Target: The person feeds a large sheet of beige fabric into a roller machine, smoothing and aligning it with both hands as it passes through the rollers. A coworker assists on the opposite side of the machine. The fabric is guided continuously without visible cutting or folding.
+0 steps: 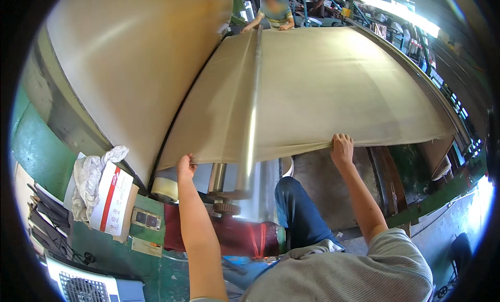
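Observation:
A wide sheet of beige fabric (323, 88) stretches away from me over a long shiny metal roller (252, 119). My left hand (185, 167) pinches the sheet's near edge at its left side. My right hand (341, 148) grips the same edge farther right, fingers curled over the cloth. A big roll of the same fabric (135, 62) rises at the left. At the far end a second person (274, 14) leans over the sheet with both hands on it.
A green machine frame (146, 250) stands below, with a small control panel (146, 218), a tape roll (164, 189), a cardboard box (112, 200) and white rags (88, 177). A gear (226, 208) sits under the roller. A fan (86, 289) is at the bottom left.

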Motion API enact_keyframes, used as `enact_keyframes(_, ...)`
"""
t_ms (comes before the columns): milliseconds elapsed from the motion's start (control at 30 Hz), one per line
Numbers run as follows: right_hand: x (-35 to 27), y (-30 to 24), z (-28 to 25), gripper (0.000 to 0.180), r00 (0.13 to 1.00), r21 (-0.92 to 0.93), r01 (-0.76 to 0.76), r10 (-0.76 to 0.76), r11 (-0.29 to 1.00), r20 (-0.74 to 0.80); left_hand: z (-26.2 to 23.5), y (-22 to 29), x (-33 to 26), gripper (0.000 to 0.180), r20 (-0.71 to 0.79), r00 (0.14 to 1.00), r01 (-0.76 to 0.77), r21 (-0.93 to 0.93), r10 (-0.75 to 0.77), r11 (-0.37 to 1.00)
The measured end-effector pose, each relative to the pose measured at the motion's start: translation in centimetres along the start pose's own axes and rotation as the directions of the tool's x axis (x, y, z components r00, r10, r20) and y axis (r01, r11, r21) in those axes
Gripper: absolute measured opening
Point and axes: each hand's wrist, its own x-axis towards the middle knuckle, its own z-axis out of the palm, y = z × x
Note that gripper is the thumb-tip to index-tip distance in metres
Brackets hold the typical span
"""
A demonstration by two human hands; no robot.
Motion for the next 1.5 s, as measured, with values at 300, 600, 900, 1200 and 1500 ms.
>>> enact_keyframes(300,-3.1,-3.9,-0.6,0.007,0.961,0.124,0.207,-0.226,0.970,0.161,0.6,0.8,-2.4,0.021,-0.470,0.876,-0.166,-0.086,0.107,0.982)
enact_keyframes(600,-4.3,-8.9,1.8,0.008,0.917,0.160,0.339,-0.363,0.927,0.165,0.6,0.2,-0.7,0.021,-0.042,0.999,0.004,-0.164,-0.011,0.986)
enact_keyframes(900,-3.8,-13.1,3.3,0.013,0.871,0.170,0.427,-0.454,0.888,0.185,2.5,0.6,-2.7,0.019,-0.466,0.880,-0.159,-0.099,0.095,0.982)
enact_keyframes(1200,-3.3,-17.2,5.1,0.006,0.842,0.340,0.498,-0.539,0.797,0.030,1.5,-0.7,0.2,0.020,-0.090,0.995,-0.047,-0.028,0.045,0.998)
enact_keyframes(1500,-0.4,-2.3,2.1,0.013,0.995,-0.029,0.092,-0.092,0.995,-0.022,2.8,-0.3,-1.4,0.018,0.093,0.995,-0.024,-0.020,0.025,1.000)
